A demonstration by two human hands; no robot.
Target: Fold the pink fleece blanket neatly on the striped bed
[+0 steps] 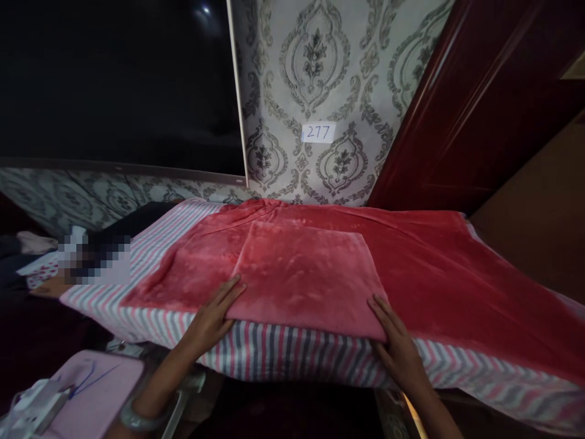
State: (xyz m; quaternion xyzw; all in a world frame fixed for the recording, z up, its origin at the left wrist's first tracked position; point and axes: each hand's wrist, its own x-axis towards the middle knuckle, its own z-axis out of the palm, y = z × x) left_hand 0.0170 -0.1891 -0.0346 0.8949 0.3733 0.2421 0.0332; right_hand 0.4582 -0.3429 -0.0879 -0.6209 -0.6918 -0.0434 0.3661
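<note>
Nearest, at the lower left of the frame, a bracelet circles the left wrist. Both hands are open with fingers extended: the left hand rests at the left edge of a folded pink-red cloth in the centre, the right hand at its lower right corner; whether either thumb pinches the edge, I cannot tell. Beneath spreads a red blanket over a striped cover. Upper centre, a card reads 277.
</note>
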